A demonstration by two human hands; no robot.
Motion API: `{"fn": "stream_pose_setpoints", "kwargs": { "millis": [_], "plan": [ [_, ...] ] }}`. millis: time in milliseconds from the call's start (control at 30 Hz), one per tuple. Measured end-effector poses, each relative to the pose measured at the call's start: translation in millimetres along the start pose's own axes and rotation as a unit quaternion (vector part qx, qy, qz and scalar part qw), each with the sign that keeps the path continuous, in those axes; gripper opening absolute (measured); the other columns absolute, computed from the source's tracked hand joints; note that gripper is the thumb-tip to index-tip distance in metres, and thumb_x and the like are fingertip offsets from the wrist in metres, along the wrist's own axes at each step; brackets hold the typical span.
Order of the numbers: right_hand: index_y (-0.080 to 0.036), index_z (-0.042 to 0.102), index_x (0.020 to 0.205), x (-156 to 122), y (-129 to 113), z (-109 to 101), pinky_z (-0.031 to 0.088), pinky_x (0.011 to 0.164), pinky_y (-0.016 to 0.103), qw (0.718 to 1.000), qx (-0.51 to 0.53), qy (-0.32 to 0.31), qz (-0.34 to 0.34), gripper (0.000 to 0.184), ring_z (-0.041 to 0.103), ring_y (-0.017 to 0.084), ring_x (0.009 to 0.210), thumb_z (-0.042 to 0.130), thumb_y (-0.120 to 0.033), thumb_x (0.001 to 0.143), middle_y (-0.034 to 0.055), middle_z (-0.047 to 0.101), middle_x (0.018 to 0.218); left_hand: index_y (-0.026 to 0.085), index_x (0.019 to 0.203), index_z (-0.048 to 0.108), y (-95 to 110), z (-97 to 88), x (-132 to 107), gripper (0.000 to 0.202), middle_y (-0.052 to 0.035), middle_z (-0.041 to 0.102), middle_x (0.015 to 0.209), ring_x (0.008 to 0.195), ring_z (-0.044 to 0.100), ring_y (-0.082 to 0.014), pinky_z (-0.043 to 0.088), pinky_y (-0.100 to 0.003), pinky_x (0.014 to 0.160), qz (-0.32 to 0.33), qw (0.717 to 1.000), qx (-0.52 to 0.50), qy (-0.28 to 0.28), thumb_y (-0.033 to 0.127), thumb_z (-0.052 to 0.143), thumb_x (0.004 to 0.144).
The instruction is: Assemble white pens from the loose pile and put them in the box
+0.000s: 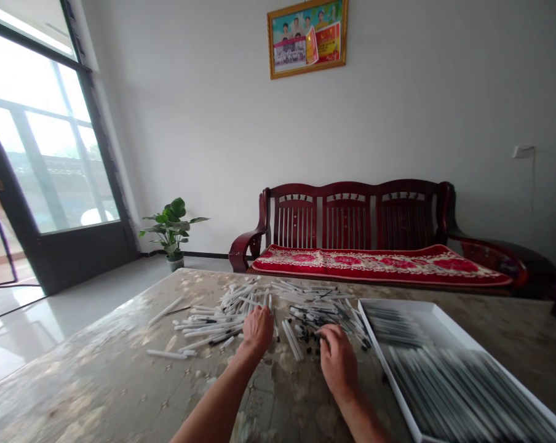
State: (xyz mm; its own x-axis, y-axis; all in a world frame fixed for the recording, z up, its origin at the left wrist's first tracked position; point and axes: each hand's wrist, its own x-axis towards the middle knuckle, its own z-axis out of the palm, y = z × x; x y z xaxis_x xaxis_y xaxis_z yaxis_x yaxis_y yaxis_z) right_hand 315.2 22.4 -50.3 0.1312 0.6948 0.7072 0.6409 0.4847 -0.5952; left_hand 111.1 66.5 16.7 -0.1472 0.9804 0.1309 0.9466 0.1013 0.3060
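Note:
A loose heap of white pen barrels and pen parts (269,304) lies spread across the marbled table (98,381). My left hand (258,329) rests knuckles-up at the near edge of the heap, its fingers curled down into the pens. My right hand (337,360) lies a little to the right, fingers bent and pinching at small dark pen pieces (311,335). What either hand holds is hidden under the fingers. A shallow white tray (448,329) on the right holds several rows of assembled pens (448,381).
A red wooden bench (374,234) with a red patterned cushion stands behind the table. A potted plant (171,231) sits by the glass door (38,154) on the left. A framed picture (308,37) hangs on the wall.

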Motion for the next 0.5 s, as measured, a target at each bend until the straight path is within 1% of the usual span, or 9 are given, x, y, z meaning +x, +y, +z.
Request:
{"fn": "stream_pose_setpoints", "kwargs": {
  "millis": [133, 267, 400, 467, 500],
  "plan": [
    [-0.023, 0.066, 0.081, -1.0, -2.5, -1.1, 0.050, 0.082, 0.033, 1.000, 0.000, 0.007, -0.008, 0.024, 0.063, 0.020, 0.088, 0.046, -0.010, 0.078, 0.0057, 0.067, 0.090, 0.015, 0.104, 0.064, 9.0, 10.1, 12.1, 0.026, -0.0208, 0.069, 0.108, 0.101, 0.066, -0.0311, 0.047, -0.039, 0.082, -0.056, 0.998, -0.035, -0.011, 0.019, 0.048, 0.085],
    [-0.023, 0.066, 0.080, -0.5, -2.0, -0.2, 0.051, 0.081, 0.032, 1.000, 0.003, 0.010, -0.015, 0.025, 0.063, 0.020, 0.086, 0.045, -0.011, 0.081, 0.0055, 0.067, 0.088, 0.012, 0.100, 0.064, 5.3, 13.5, 17.1, 0.024, -0.0245, 0.069, 0.103, 0.102, 0.065, -0.0347, 0.046, -0.044, 0.084, -0.088, 0.991, -0.098, -0.010, 0.013, 0.050, 0.080],
    [-0.023, 0.066, 0.080, 0.7, 0.1, 2.0, 0.051, 0.081, 0.033, 1.000, 0.013, 0.017, -0.010, 0.024, 0.064, 0.020, 0.087, 0.045, -0.012, 0.081, 0.0061, 0.068, 0.088, 0.014, 0.084, 0.065, -3.2, 10.6, 16.2, 0.017, -0.0201, 0.071, 0.092, 0.102, 0.064, -0.0354, 0.044, -0.044, 0.085, -0.102, 0.976, -0.194, -0.010, 0.008, 0.061, 0.068],
    [-0.023, 0.066, 0.084, 0.8, -0.2, 2.5, 0.051, 0.082, 0.033, 0.999, 0.021, 0.024, 0.000, 0.023, 0.064, 0.020, 0.088, 0.045, -0.015, 0.082, 0.0066, 0.068, 0.090, 0.014, 0.074, 0.065, -5.6, 10.3, 10.7, 0.013, -0.0157, 0.071, 0.080, 0.097, 0.065, -0.0337, 0.046, -0.040, 0.082, -0.108, 0.959, -0.264, -0.011, 0.007, 0.063, 0.064],
    [-0.023, 0.066, 0.086, 0.8, -1.3, 2.5, 0.052, 0.081, 0.032, 0.999, 0.027, 0.024, 0.008, 0.022, 0.065, 0.020, 0.088, 0.045, -0.017, 0.083, 0.0067, 0.068, 0.091, 0.014, 0.071, 0.064, -5.6, 11.0, 6.0, 0.009, -0.0132, 0.069, 0.074, 0.092, 0.067, -0.0320, 0.047, -0.038, 0.078, -0.109, 0.946, -0.304, -0.015, 0.008, 0.064, 0.064]
  ]
}}
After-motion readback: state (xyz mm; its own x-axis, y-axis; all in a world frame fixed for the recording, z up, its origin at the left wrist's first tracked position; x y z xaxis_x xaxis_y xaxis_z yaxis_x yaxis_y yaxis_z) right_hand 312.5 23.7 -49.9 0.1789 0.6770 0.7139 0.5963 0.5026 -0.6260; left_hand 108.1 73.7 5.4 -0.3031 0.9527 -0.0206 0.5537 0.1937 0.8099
